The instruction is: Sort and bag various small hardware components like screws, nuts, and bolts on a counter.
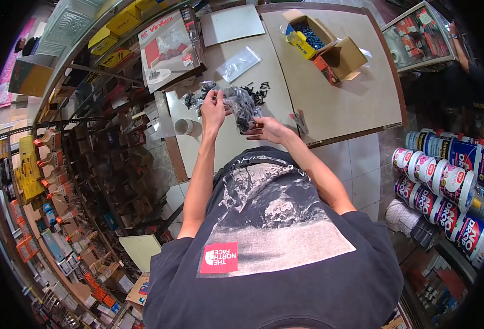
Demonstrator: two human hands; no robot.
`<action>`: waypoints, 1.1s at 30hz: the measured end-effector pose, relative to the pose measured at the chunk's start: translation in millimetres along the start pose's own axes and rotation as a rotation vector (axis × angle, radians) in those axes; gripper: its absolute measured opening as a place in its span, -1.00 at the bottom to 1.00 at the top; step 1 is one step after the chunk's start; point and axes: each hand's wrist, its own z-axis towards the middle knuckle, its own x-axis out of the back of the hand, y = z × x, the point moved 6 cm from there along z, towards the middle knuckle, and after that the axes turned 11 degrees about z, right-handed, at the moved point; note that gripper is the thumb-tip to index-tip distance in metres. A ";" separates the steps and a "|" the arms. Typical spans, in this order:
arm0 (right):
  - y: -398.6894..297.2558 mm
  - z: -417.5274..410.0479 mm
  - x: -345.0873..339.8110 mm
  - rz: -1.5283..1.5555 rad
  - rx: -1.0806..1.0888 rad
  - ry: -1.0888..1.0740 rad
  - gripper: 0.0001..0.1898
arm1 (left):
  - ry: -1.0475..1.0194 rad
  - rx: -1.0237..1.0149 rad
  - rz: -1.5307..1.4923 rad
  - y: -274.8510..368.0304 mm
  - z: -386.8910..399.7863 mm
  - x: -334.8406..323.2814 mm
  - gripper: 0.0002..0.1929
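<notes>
My left hand point(213, 110) pinches the top of a clear plastic bag of black screws point(242, 107) above the table. Under the bag's lower right end is my right hand point(268, 130), its fingers touching the plastic. Loose black screws point(262, 91) lie just beyond the bag, and more bagged ones point(190, 100) are to the left of my left hand. An empty-looking clear plastic bag point(239, 64) lies flat farther back. A white cup point(183, 126) stands at the left, below my left hand.
An open carton of blue fasteners point(307, 36) and an open empty-looking box point(342, 59) stand at the back right. A large printed box point(170, 49) is at the back left. A box cutter or similar tool point(299, 121) lies near the front edge. Paint buckets point(431, 172) stand right of the table.
</notes>
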 end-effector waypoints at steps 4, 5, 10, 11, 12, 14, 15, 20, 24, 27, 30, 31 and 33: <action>-0.7 -0.4 -0.3 -0.007 0.004 0.003 -0.70 | -0.009 0.005 -0.004 1.3 0.2 -0.7 -0.74; -1.3 -0.6 -0.7 -0.007 0.005 0.003 -0.70 | -0.009 0.004 -0.010 1.8 -0.2 -0.8 -0.74; -2.2 -0.7 -2.0 -0.015 0.006 -0.010 -0.69 | 0.025 -0.013 -0.035 9.5 -4.4 0.2 -0.73; -2.8 -1.0 -1.7 -0.014 0.008 -0.010 -0.69 | 0.020 -0.014 -0.023 13.0 -5.4 -0.1 -0.73; -3.1 -1.5 -3.5 -0.019 0.009 -0.014 -0.69 | 0.023 -0.013 -0.023 12.2 -5.4 0.5 -0.73; -2.9 -2.5 -7.1 -0.026 0.009 -0.019 -0.68 | 0.016 -0.017 -0.048 10.8 -5.0 0.8 -0.73; -2.9 -2.6 -6.5 -0.023 0.010 -0.013 -0.69 | 0.015 -0.018 -0.047 13.2 -5.7 0.5 -0.73; -3.0 1.7 -3.1 -0.016 0.011 -0.021 -0.69 | -0.027 -0.026 -0.012 18.3 -6.8 -1.2 -0.74; -1.6 6.7 -1.2 -0.002 0.004 -0.036 -0.69 | 0.000 -0.042 -0.031 17.0 -6.0 -0.1 -0.73; -2.0 7.1 -0.5 0.003 0.007 -0.042 -0.70 | -0.004 -0.026 -0.062 19.5 -8.2 -0.4 -0.74; -3.0 6.5 -1.7 0.000 0.012 -0.044 -0.70 | -0.002 -0.041 -0.038 21.5 -8.5 0.0 -0.74; -3.2 6.6 -1.4 -0.001 0.013 -0.045 -0.69 | -0.003 -0.043 -0.027 21.3 -8.0 0.1 -0.74; -3.3 6.1 -2.0 -0.004 0.011 -0.044 -0.69 | -0.004 -0.044 -0.017 21.7 -8.0 0.3 -0.74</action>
